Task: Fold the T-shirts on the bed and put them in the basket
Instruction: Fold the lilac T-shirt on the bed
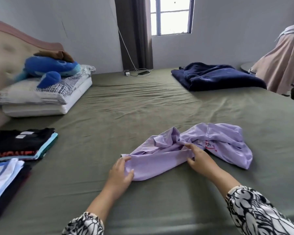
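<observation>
Lilac T-shirt lies crumpled on the olive bed sheet, near the bed's front edge. Left hand pinches the shirt's near-left corner, thumb under the fabric, fingers on top. Right hand grips a bunched fold mid-shirt, fingers curled into the cloth. The span between the two grips is roughly flat; everything right of and beyond the right hand is still rumpled, red print partly showing.

Open sheet: wide bare stretch beyond the shirt, and a strip between the hands and the front edge.

Left of the left hand, well apart: two stacks of folded shirts, a dark stack and a white/blue stack at the frame edge. Far left beyond those: pillows with a blue plush toy. Far right beyond the right hand: navy blanket at the bed's far corner.
</observation>
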